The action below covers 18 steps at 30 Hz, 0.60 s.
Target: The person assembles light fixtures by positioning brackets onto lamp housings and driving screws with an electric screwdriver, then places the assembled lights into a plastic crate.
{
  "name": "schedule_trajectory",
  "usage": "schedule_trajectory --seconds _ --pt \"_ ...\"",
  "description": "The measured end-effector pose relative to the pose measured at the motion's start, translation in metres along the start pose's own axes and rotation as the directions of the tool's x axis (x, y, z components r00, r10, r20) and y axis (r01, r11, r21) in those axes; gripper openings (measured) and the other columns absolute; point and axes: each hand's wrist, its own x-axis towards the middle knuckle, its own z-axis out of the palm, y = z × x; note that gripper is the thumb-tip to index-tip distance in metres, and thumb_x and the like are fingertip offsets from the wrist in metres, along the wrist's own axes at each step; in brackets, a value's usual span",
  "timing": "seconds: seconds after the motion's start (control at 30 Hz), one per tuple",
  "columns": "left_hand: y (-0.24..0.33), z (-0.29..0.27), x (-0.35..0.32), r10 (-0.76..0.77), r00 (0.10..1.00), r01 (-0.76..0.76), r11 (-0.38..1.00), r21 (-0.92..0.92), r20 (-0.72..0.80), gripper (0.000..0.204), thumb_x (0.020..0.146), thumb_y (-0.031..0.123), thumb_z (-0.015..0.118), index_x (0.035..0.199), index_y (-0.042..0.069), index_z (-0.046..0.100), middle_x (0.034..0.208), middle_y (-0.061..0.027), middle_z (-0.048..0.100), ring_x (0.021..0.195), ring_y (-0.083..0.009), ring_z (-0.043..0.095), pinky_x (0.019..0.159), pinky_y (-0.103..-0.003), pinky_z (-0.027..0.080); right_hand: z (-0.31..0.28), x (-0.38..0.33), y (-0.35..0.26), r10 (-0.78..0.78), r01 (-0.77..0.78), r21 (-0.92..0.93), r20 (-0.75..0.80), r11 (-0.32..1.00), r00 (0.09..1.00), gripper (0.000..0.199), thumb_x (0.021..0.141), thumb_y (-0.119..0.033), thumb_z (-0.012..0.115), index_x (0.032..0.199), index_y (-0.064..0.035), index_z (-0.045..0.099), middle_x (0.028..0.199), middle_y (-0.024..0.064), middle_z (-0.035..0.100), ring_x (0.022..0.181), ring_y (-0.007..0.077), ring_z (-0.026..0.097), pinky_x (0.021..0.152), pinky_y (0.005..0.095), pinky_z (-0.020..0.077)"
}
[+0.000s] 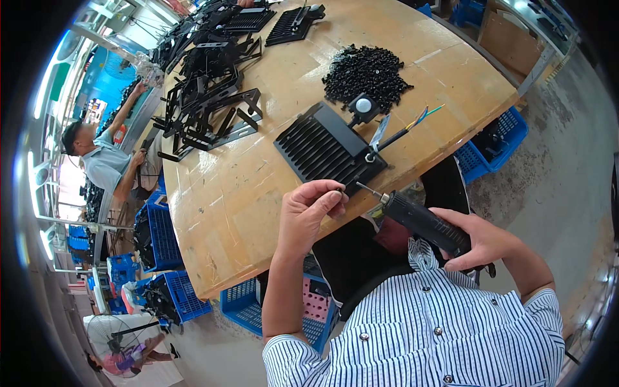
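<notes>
My left hand (314, 209) is closed in a pinch at the table's near edge, with a small black screw (340, 191) between thumb and fingertips. In my right hand (480, 242) is a black electric screwdriver (425, 222), its thin bit pointing left toward the pinched screw, a little apart from it. Just beyond both hands lies a black finned floodlight (325, 145), fins up. A motion sensor (364, 106) with a pale dome sticks out from its far right corner. From its right side runs a black cable (394, 137) with coloured wire ends and a pale tag.
A heap of black screws (367, 74) lies beyond the floodlight. Black metal brackets (216, 106) are piled at the table's left, and another floodlight (290, 24) lies at the far end. Blue crates (496, 145) stand below the table. Another person (106, 155) works at the left.
</notes>
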Motion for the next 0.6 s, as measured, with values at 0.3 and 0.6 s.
schedule_trajectory --seconds 0.3,0.6 --pt "0.013 -0.001 -0.001 0.025 0.996 -0.030 0.997 0.066 0.087 0.014 0.088 0.005 0.062 0.100 -0.002 0.066 0.084 -0.0080 0.068 0.069 -0.0110 0.062 0.064 -0.022 0.050 -0.001 0.008 -0.012 0.017 -0.015 -0.053 0.036 0.998 0.999 0.090 0.068 -0.024 0.076 0.142 -0.0020 0.031 0.082 0.0057 0.060 0.071 0.0139 0.061 0.067 0.0262 0.0496" --pt "0.031 0.009 0.009 -0.007 0.993 -0.022 0.971 0.237 0.120 0.012 0.087 0.002 0.062 0.097 -0.002 0.067 0.081 -0.0059 0.066 0.069 -0.0100 0.061 0.065 -0.022 0.050 -0.013 0.007 -0.020 0.034 -0.027 -0.162 0.041 0.986 0.999 0.086 0.069 -0.023 0.074 0.141 -0.0012 0.032 0.092 0.0120 0.063 0.077 0.0185 0.063 0.074 0.0291 0.0506"
